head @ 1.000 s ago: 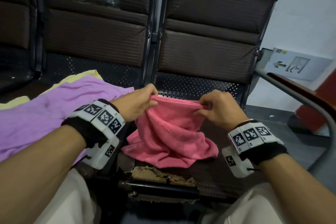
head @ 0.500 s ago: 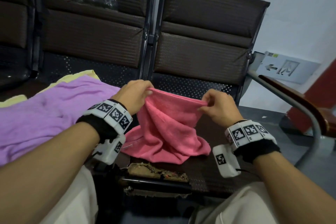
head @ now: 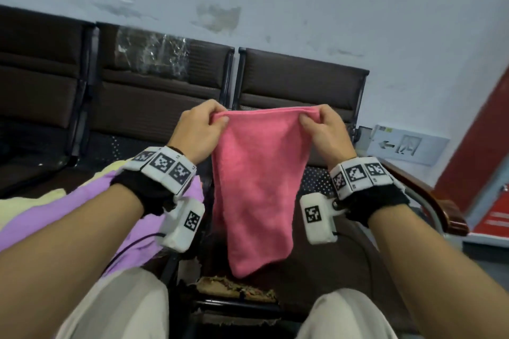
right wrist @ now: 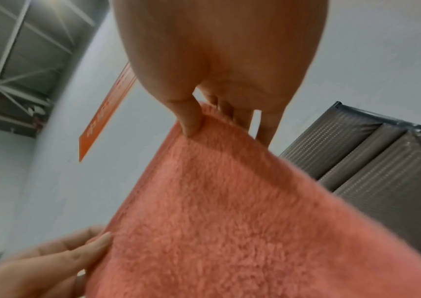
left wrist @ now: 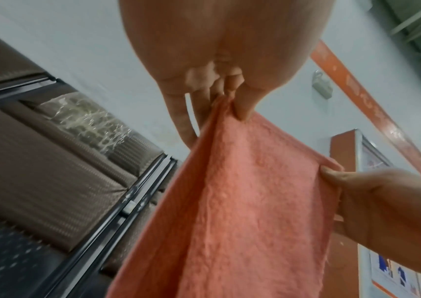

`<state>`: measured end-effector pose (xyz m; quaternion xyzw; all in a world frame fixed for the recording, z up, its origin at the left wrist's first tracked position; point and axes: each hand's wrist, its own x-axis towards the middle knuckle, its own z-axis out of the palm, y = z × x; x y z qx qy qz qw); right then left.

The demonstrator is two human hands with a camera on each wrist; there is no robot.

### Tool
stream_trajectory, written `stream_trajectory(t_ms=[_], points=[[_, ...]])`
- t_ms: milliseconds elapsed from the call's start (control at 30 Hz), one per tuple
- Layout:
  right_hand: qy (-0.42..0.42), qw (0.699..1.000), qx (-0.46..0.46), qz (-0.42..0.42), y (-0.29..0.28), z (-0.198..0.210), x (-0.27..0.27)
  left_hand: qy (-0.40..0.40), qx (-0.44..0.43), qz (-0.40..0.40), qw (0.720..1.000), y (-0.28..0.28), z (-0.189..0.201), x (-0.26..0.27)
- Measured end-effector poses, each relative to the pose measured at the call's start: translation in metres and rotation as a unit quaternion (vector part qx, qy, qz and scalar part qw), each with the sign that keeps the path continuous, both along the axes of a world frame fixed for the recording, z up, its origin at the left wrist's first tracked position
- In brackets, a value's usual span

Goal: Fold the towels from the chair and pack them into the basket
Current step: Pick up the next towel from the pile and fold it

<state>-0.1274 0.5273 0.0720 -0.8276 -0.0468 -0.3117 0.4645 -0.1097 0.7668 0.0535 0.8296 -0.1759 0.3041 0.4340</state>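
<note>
A pink towel [head: 257, 181] hangs in the air above the dark chair seat [head: 327, 250], stretched flat along its top edge. My left hand [head: 205, 125] pinches the top left corner between thumb and fingers. My right hand [head: 321, 125] pinches the top right corner the same way. In the left wrist view the pink towel [left wrist: 242, 201] drops from my left hand [left wrist: 229, 100], with the right hand [left wrist: 370, 197] at the far corner. The right wrist view shows the pink towel [right wrist: 229, 221] under my right hand [right wrist: 204, 119]. No basket is in view.
A purple towel [head: 82, 215] lies over a yellow towel [head: 33, 201] on the seat to the left. A row of brown chair backs [head: 300, 82] stands against the wall. A metal armrest [head: 429, 201] runs along the right. Torn padding [head: 237, 287] shows at the seat's front edge.
Both hands have risen and moved apart, lifting the pink towel off the seat. It hung bunched before; it now hangs spread between them. The head view has tilted up.
</note>
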Motion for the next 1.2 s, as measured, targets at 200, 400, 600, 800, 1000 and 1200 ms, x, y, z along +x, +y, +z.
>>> stream_trajectory(t_ms=[200, 400, 600, 800, 1000, 1200], points=[[0.005, 0.995, -0.093, -0.035, 0.002, 0.002, 0.006, 0.023, 0.046, 0.002, 0.999, 0.002, 0.0, 0.009], [0.055, 0.989, -0.094, -0.097, -0.006, -0.012, 0.032, 0.078, 0.114, 0.003, 0.99, -0.016, -0.004, 0.052], [-0.033, 0.995, -0.017, -0.096, -0.008, -0.001, 0.048, 0.023, -0.002, -0.002, 1.0, -0.041, 0.018, 0.077], [-0.073, 0.997, 0.038, -0.008, -0.01, -0.033, 0.011, 0.012, -0.078, -0.075, 0.994, -0.049, 0.0, 0.04], [0.05, 0.997, 0.055, -0.027, -0.009, -0.126, -0.049, 0.129, -0.077, -0.08, 0.985, -0.038, -0.092, -0.023], [0.194, 0.975, 0.063, -0.09, -0.002, -0.207, -0.099, 0.233, -0.011, -0.108, 0.966, -0.037, -0.177, -0.074]])
